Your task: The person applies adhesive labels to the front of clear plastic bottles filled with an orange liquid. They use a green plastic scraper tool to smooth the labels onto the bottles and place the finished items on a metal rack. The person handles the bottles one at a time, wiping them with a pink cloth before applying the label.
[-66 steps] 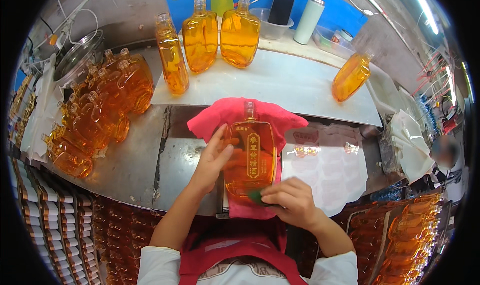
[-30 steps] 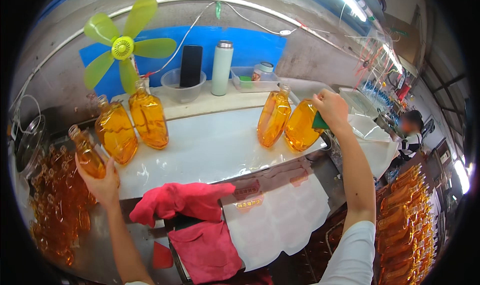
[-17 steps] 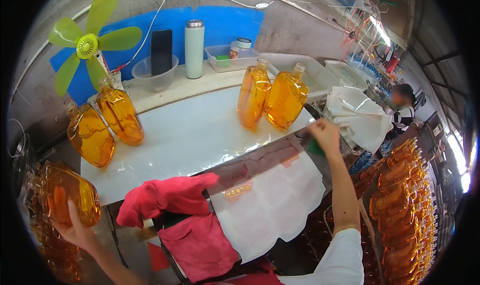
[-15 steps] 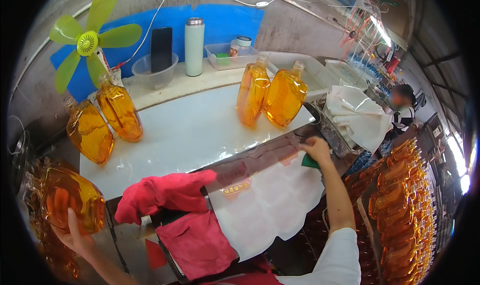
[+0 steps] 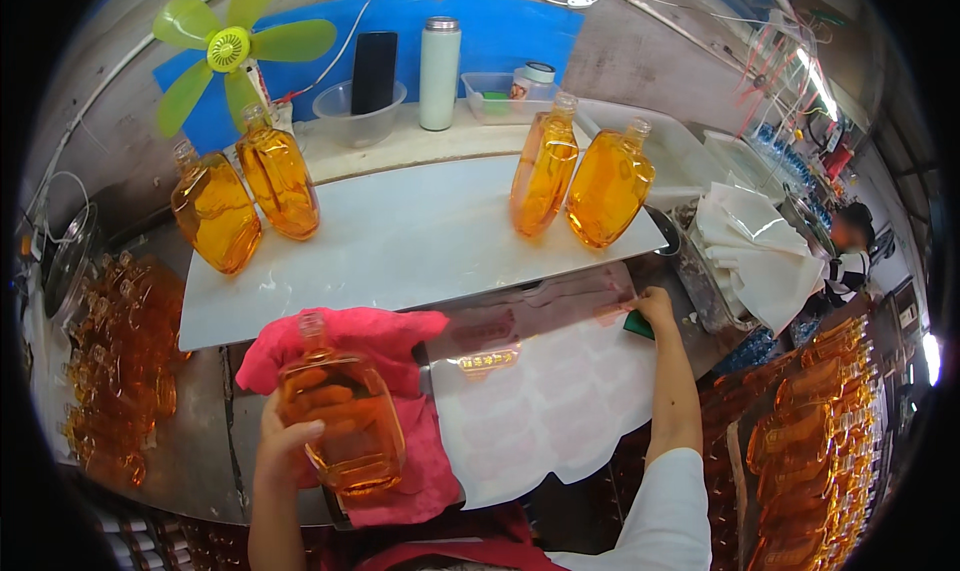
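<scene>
My left hand point(image 5: 285, 446) is wrapped round a flat glass bottle of amber liquid point(image 5: 350, 436), upright with its neck toward the top, in front of a crumpled red cloth point(image 5: 418, 356). Its fingers show through the glass. At the far right corner of a sheet of labels point(image 5: 540, 401) with white backing, my right hand point(image 5: 655, 309) has thumb and fingers pinched together. A small reddish label point(image 5: 610, 316) lies by the fingertips; whether they grip it is unclear. Just below that hand is a green flat piece point(image 5: 638, 324).
On the white board point(image 5: 400, 231) lean two pairs of amber bottles point(image 5: 278, 186), left and right. Many bottles point(image 5: 125, 361) crowd the left, more point(image 5: 815, 431) the right. Behind are a green fan point(image 5: 228, 49), flask point(image 5: 439, 76) and phone point(image 5: 374, 73). White sheets point(image 5: 765, 231) fill a tray.
My left hand has brought the bottle from the far left to in front of the red cloth. My right hand stays near the sheet's corner. The view has shifted slightly.
</scene>
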{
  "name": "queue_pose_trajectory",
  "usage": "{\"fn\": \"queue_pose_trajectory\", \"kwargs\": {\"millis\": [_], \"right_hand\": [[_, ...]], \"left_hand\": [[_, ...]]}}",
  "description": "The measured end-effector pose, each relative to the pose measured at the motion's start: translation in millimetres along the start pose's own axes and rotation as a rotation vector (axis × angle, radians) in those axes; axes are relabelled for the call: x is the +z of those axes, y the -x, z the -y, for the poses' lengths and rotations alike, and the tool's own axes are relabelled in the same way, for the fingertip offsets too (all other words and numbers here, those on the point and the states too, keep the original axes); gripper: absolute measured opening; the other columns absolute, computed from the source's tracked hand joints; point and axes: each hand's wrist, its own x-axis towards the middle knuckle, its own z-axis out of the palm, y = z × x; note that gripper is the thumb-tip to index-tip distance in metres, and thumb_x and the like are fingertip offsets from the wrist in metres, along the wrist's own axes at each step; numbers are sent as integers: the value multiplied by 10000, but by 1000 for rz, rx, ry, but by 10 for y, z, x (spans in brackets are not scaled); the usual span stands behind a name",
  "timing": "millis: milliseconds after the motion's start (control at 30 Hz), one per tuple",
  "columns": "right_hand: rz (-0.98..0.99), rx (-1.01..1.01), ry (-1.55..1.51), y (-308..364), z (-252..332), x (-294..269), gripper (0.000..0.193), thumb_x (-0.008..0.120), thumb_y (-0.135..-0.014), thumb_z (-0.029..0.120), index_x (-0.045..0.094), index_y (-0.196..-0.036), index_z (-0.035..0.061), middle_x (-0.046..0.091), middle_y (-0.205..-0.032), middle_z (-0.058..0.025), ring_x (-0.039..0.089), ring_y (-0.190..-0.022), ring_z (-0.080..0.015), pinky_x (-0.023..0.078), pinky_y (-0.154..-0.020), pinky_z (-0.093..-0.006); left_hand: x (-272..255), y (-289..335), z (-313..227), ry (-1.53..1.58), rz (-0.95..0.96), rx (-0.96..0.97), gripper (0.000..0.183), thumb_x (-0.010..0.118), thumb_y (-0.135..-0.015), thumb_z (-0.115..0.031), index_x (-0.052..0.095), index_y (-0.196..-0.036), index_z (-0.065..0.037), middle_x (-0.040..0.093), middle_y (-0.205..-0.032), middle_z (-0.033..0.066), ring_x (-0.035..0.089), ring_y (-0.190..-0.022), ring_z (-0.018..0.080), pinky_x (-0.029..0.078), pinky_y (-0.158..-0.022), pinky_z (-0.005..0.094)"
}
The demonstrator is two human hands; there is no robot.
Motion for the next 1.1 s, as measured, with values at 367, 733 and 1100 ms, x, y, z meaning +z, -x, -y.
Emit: {"fn": "queue_pose_trajectory", "kwargs": {"millis": [367,733,1100], "right_hand": [[-459,-601,376,625,633,-35,118,698,-813,187,684,-880,91,656,-855,-101,645,-749,-337,512,-671,-429],[544,-1066,-358,3160,2725,-1015,169,793,-695,-30,720,-817,63,694,-744,-31,611,-612,-114,415,-497,-239],[707,-1042,-339,3111,3740,344,215,781,-763,127,677,-921,24,673,-798,-87,638,-693,-195,504,-644,-317]], "left_hand": [[-55,153,159,-167,-150,99,825,627,-865,39,207,-1543,-173,522,-1231,120,623,-1050,218,563,-815,325],[-295,89,392,-342,-34,317,758,612,-960,-134,154,-1564,-145,318,-1515,87,452,-1273,218,446,-1002,354],[-169,174,358,-592,-1,417,971,728,-815,-89,101,-1556,-64,239,-1540,158,312,-1394,264,323,-1119,387]]}}
